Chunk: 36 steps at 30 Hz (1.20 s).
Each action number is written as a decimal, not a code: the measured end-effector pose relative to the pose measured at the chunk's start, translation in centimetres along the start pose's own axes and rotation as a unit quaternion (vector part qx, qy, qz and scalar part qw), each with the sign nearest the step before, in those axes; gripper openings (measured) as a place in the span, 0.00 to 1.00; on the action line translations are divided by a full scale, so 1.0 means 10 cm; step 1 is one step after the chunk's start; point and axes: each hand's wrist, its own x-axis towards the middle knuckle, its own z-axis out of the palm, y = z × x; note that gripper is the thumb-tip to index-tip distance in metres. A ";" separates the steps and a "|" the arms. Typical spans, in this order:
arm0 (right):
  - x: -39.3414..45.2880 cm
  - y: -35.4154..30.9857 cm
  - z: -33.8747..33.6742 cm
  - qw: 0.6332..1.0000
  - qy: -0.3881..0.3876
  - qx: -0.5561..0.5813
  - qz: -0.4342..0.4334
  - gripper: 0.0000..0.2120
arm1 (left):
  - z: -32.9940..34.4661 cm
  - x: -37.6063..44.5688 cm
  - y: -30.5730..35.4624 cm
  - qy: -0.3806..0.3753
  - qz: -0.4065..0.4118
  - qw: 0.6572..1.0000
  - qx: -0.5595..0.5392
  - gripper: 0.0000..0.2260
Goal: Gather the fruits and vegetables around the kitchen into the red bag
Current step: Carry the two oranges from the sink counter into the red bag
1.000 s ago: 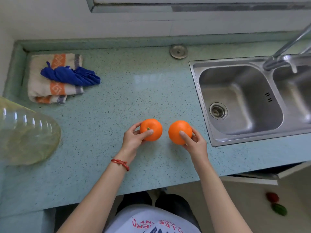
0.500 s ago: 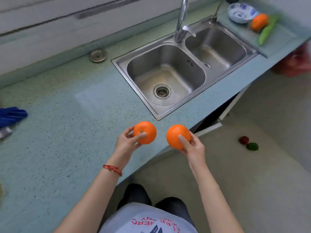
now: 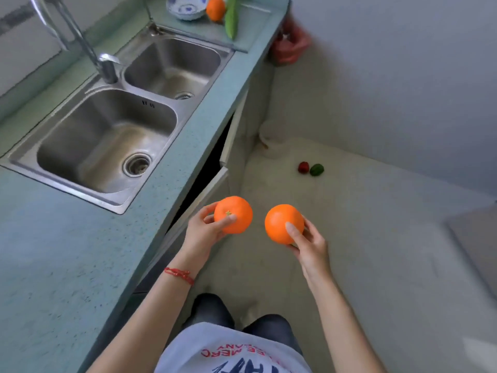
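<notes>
red bag (image 3: 291, 45) partly hidden behind the counter (image 3: 88, 251) end, perhaps crumpled.

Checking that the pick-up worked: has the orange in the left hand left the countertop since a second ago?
Yes. The left-hand orange was resting on the countertop near the sink; now it is held past the counter edge, above the floor.

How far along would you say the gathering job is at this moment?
Early. Nothing visibly bagged: the red bag sits beyond the counter's far end. In hand: left hand and right hand each grip an orange. Left: counter orange, green vegetable, red and green floor items.
</notes>
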 end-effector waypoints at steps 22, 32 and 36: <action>-1.13 0.32 -1.42 0.816 0.503 0.282 -0.038 0.21 | 2.49 -0.06 -0.47 -0.472 -0.059 0.823 0.311 0.20; -1.96 0.78 -1.66 0.686 0.638 0.345 -0.052 0.24 | 2.98 -0.83 -1.10 -0.592 -0.072 0.687 0.416 0.29; -2.20 0.89 -2.02 0.664 0.657 0.353 -0.057 0.25 | 3.24 -1.20 -1.38 -0.611 -0.074 0.664 0.425 0.29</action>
